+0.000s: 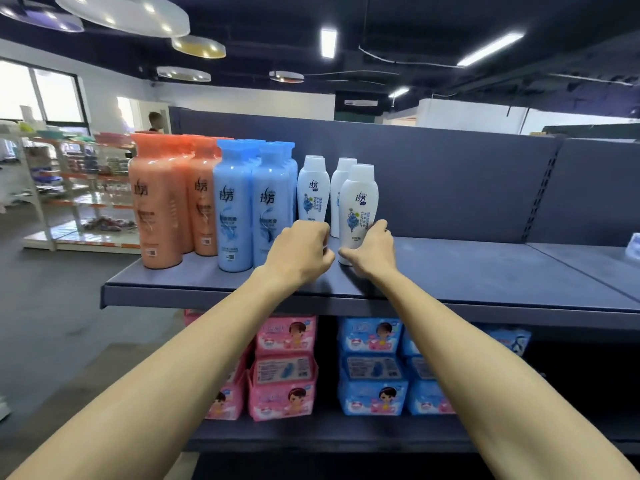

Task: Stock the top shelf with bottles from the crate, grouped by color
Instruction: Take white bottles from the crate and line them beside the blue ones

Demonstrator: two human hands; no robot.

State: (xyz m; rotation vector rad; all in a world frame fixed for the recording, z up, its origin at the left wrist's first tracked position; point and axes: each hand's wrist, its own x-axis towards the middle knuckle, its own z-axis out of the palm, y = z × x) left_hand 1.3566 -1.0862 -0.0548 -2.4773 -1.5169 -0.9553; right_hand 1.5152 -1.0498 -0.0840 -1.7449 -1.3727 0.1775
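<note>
The front white bottle [360, 199] stands upright near the edge of the top shelf [485, 271]. My right hand [372, 251] grips it low down, thumb against the near side of its base and fingers wrapped round the right side. My left hand [299, 252] is just beside it, fingers curled in front of the foot of the left white bottle [313, 188]. My knuckles hide that bottle's base, so I cannot tell whether I am holding it or only bunched up against it. A third white bottle [341, 178] stands behind, between those two. Further left are the blue bottles [235, 209], packed tight together, and beyond them the orange bottles [156, 202] at the shelf's end, each colour in its own block. The back panel [450, 174] closes it all off.

I take this to be the placing step for the white group. The next move calls for squaring the front bottle with its neighbours, label forward. It should sit close to the left one without tipping it into the blues, and then I let go. The crate is out of view, so I can't say how many bottles remain.
</note>
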